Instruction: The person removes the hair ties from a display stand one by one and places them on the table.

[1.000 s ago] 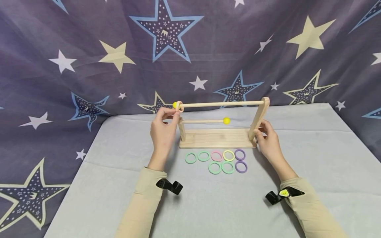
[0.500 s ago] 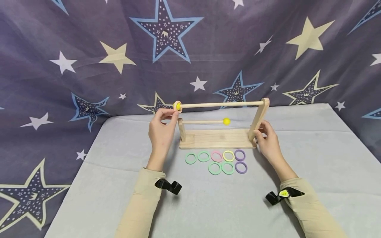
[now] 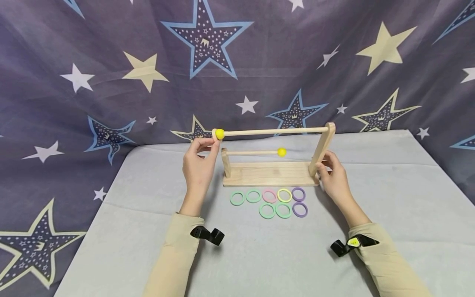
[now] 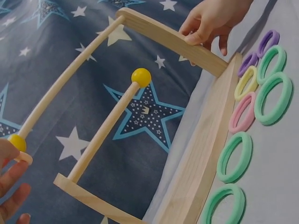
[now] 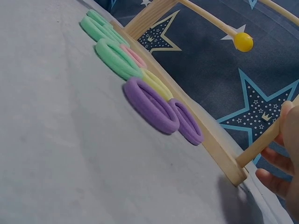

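Observation:
In the head view my left hand [image 3: 198,169] pinches a pale peach hair tie [image 3: 214,134] between thumb and fingertips. The tie stands at the left side of the yellow ball [image 3: 219,134] that ends the upper rod [image 3: 274,131] of a wooden stand; whether it touches the ball I cannot tell. My right hand [image 3: 334,175] holds the stand's tall right post [image 3: 322,149], thumb in front and fingers behind. Below, a shorter rod [image 3: 256,152] with its own yellow ball [image 3: 282,152] rises from the low left post [image 3: 226,163]. Both rods are bare.
In front of the wooden base [image 3: 271,174] lie several green hair ties [image 3: 267,217], a pink one [image 3: 269,202], a yellow one [image 3: 284,201] and two purple ones [image 3: 300,215]. Grey cloth covers the table [image 3: 274,264]; a star-patterned curtain [image 3: 282,53] hangs behind.
My left hand has drawn the peach hair tie leftward, from the rod just right of the yellow ball, over the ball, to its left side. My right hand stays on the post.

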{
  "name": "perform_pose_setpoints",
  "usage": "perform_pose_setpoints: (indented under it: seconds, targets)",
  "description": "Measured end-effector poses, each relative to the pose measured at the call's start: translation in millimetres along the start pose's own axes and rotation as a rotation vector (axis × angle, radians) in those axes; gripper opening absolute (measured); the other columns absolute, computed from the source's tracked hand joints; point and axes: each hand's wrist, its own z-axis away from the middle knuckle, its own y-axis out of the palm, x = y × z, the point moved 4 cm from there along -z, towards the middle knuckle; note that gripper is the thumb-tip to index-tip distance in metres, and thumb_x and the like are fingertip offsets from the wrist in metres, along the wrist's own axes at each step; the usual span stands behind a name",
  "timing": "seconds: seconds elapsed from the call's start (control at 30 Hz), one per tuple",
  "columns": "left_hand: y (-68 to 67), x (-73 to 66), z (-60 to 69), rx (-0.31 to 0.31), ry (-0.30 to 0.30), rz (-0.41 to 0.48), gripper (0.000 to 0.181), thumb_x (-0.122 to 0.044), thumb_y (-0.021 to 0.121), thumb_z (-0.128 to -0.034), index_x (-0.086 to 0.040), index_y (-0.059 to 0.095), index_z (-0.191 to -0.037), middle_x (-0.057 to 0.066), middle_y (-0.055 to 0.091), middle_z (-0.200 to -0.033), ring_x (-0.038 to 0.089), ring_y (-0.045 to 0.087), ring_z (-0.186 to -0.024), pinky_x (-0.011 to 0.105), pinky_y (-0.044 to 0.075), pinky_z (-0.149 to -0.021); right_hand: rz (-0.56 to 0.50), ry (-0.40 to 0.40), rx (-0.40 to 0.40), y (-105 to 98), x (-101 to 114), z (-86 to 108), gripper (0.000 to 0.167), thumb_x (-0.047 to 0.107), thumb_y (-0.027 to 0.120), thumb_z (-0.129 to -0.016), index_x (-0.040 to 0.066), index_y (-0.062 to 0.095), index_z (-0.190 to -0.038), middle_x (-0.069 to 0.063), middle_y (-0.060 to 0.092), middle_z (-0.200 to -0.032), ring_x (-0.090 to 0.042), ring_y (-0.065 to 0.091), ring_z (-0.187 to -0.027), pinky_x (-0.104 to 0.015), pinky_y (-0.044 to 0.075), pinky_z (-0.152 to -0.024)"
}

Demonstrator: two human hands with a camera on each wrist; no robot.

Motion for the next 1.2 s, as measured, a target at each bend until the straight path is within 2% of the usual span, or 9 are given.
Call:
perform_pose_setpoints:
  seconds: [0.13,0.33,0.4,0.47,0.7,0.83,0.93,1.1,1.2]
  targets:
    - [-2.6,-1.8,3.1,0.004,0.007,-0.005,0.016,-0.028,0.074,-0.0896,-0.014,0.072,-0.097,-0.004,0.073,-0.095,0.011,0.065,-0.086,0.029,0.043,-0.073,0.01,0.005,0.001,0.5,-2.0,-0.5,0.038,0.006,0.06,-0.095,-0.007,0.051,-0.13,-0.028,0.064,-0.116,0.005,0.053,-0.095,-0.009,0.043,-0.072]
    - [-7.7,-5.1,7.6,0.014,0.021,-0.011,0.017,-0.029,0.074,-0.0894,-0.013,0.071,-0.095,-0.003,0.073,-0.094,0.012,0.066,-0.086,0.036,0.046,-0.076,0.025,0.012,0.005,0.9,-2.2,-0.6,0.038,0.005,0.06,-0.096,-0.008,0.05,-0.131,-0.028,0.063,-0.117,-0.031,0.061,-0.101,-0.008,0.042,-0.072]
    - [-9.3,-5.7,8.4,0.016,0.029,-0.012,0.017,-0.029,0.074,-0.0895,-0.013,0.071,-0.095,-0.003,0.072,-0.093,0.012,0.066,-0.086,0.04,0.047,-0.077,0.023,0.01,0.005,1.1,-1.9,-0.8,0.038,0.005,0.059,-0.096,-0.008,0.05,-0.131,-0.028,0.063,-0.117,-0.035,0.061,-0.101,-0.008,0.042,-0.072]
    - [-10.8,-6.1,9.3,0.02,0.037,-0.012,0.016,-0.027,0.074,-0.0894,-0.013,0.071,-0.095,-0.003,0.072,-0.093,0.012,0.065,-0.086,0.042,0.047,-0.078,0.021,0.008,0.004,1.2,-1.7,-1.0,0.038,0.004,0.06,-0.096,-0.008,0.051,-0.13,-0.028,0.063,-0.116,-0.033,0.061,-0.1,-0.008,0.043,-0.072]
    - [-14.7,-8.8,14.8,0.055,0.068,-0.029,0.013,-0.025,0.074,-0.0892,-0.013,0.072,-0.094,-0.002,0.072,-0.092,0.012,0.065,-0.086,0.04,0.047,-0.078,0.016,0.006,-0.003,0.7,-1.8,-1.6,0.036,0.002,0.06,-0.096,-0.008,0.051,-0.129,-0.028,0.064,-0.115,-0.005,0.057,-0.097,-0.008,0.043,-0.071]
    - [-16.2,-11.1,17.9,0.081,0.088,-0.036,0.013,-0.026,0.074,-0.0895,-0.014,0.072,-0.093,-0.002,0.072,-0.09,0.013,0.064,-0.086,0.042,0.049,-0.079,0.02,0.007,-0.002,0.8,-1.9,-1.9,0.036,0.002,0.06,-0.096,-0.008,0.051,-0.129,-0.028,0.064,-0.115,-0.007,0.058,-0.097,-0.009,0.043,-0.071]
    - [-17.0,-12.1,19.9,0.102,0.115,-0.04,0.012,-0.024,0.074,-0.0891,-0.014,0.072,-0.092,-0.002,0.072,-0.089,0.012,0.064,-0.085,0.038,0.049,-0.078,0.021,0.004,-0.001,1.0,-2.3,-1.9,0.036,0.002,0.06,-0.096,-0.008,0.051,-0.129,-0.028,0.063,-0.115,-0.006,0.058,-0.097,-0.009,0.043,-0.071]
    - [-17.6,-13.4,22.4,0.17,0.233,-0.056,0.008,-0.017,0.076,-0.088,-0.011,0.072,-0.091,0.0,0.071,-0.09,0.014,0.064,-0.086,0.033,0.048,-0.076,0.019,0.002,-0.001,1.2,-2.8,-1.1,0.036,0.003,0.06,-0.096,-0.008,0.051,-0.129,-0.028,0.063,-0.116,-0.001,0.056,-0.097,-0.009,0.043,-0.071]
    - [-18.1,-13.5,23.5,0.227,0.311,-0.064,0.008,-0.015,0.076,-0.0876,-0.01,0.071,-0.091,0.002,0.071,-0.09,0.016,0.064,-0.086,0.033,0.049,-0.076,0.017,0.008,0.001,0.9,-2.6,-0.5,0.036,0.004,0.06,-0.096,-0.008,0.051,-0.129,-0.028,0.063,-0.117,-0.009,0.06,-0.098,-0.009,0.043,-0.071]
